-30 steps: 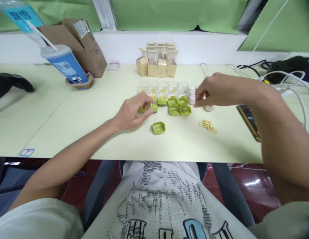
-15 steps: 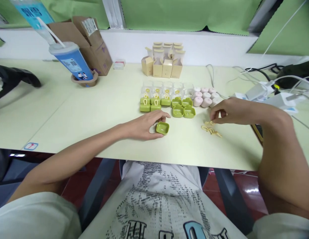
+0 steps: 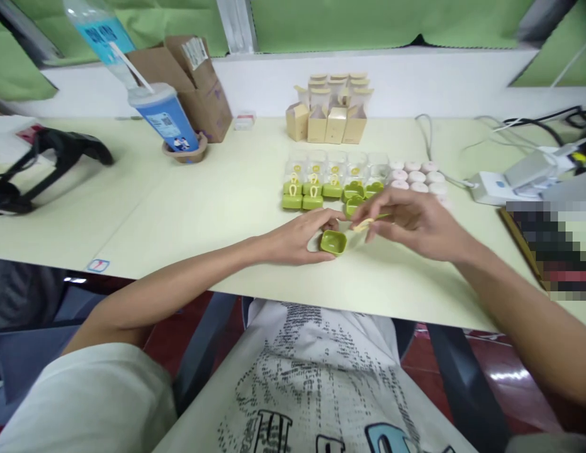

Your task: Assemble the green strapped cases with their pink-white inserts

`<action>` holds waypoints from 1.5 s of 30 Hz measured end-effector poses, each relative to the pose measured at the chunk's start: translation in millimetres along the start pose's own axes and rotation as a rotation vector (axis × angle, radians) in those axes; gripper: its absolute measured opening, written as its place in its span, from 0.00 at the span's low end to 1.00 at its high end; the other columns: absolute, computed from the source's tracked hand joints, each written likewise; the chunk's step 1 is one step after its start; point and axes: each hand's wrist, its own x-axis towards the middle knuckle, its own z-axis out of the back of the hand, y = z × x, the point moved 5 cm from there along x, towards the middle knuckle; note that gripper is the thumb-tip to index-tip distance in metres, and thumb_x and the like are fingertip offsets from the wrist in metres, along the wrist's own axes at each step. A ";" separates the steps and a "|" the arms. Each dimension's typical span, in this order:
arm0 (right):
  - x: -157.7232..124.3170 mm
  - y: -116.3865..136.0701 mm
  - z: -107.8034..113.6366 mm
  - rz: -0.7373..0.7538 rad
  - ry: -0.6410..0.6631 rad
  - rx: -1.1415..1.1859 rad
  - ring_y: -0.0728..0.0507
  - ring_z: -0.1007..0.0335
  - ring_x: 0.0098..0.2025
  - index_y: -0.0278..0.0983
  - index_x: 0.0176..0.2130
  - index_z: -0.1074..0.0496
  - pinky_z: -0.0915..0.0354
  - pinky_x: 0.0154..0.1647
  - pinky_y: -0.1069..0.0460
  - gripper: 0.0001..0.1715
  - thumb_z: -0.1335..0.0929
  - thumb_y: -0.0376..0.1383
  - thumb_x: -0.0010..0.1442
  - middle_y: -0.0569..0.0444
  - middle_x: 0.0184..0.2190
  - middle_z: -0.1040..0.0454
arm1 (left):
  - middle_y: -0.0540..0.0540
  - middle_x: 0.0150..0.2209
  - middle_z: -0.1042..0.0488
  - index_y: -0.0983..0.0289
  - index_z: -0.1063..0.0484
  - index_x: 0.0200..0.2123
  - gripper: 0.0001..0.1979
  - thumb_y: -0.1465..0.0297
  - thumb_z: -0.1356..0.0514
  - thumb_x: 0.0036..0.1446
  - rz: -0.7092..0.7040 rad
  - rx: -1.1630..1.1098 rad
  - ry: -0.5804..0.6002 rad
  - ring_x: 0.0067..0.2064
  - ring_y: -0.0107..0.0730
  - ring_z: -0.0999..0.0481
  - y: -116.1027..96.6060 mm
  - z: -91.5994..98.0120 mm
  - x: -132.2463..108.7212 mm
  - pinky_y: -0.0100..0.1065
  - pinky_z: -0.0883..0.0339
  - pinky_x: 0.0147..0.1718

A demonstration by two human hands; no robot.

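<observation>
My left hand (image 3: 297,238) rests on the table, with thumb and fingers curled round a small green square cup (image 3: 333,243), its open side up. Just right of that cup, my right hand (image 3: 415,221) pinches a small pale-yellow looped piece (image 3: 363,224) between thumb and fingers. Beyond the hands stand green lidded cups (image 3: 313,202) in a row, some topped with yellow loops. Open green cups (image 3: 353,190) sit beside them, partly hidden by my right hand. The loose yellow pieces on the table are hidden behind that hand.
Clear plastic cups (image 3: 356,160) and pale pink round pieces (image 3: 418,177) stand behind. Small open cartons (image 3: 337,123) are by the wall. At left are a blue drink cup (image 3: 172,126), a cardboard box (image 3: 214,107) and a black stand (image 3: 61,160). A white power strip (image 3: 493,189) lies right.
My right hand has moved left from the loose yellow pieces to beside the green cup, with a yellow piece in its fingers. The view has shifted left; my left hand keeps its hold.
</observation>
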 end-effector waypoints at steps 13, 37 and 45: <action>0.4 -7.7 -11.1 -0.003 -0.181 0.215 0.41 0.17 0.36 0.48 0.38 0.22 0.16 0.40 0.41 0.22 0.15 0.53 0.52 0.55 0.39 0.21 | 0.63 0.57 0.22 0.58 0.36 0.68 0.35 0.61 0.28 0.62 0.036 -0.078 -0.052 0.55 0.46 0.20 0.0 -1.3 5.0 0.44 0.25 0.53; -2.4 -8.5 -23.9 0.516 -0.241 -0.357 0.43 0.17 0.41 0.44 0.47 0.11 0.20 0.40 0.47 0.07 0.21 0.40 0.69 0.50 0.43 0.15 | 0.63 0.58 0.19 0.60 0.39 0.71 0.40 0.61 0.26 0.62 0.016 -0.093 -0.082 0.53 0.41 0.17 0.3 0.0 4.7 0.39 0.25 0.49; -11.8 -1.6 -38.6 0.763 0.003 -0.428 0.43 0.15 0.47 0.36 0.47 0.16 0.17 0.45 0.46 0.07 0.27 0.29 0.74 0.45 0.47 0.15 | 0.62 0.56 0.19 0.58 0.35 0.70 0.41 0.65 0.24 0.58 -0.004 -0.291 -0.070 0.53 0.41 0.17 -4.0 2.7 4.1 0.43 0.22 0.52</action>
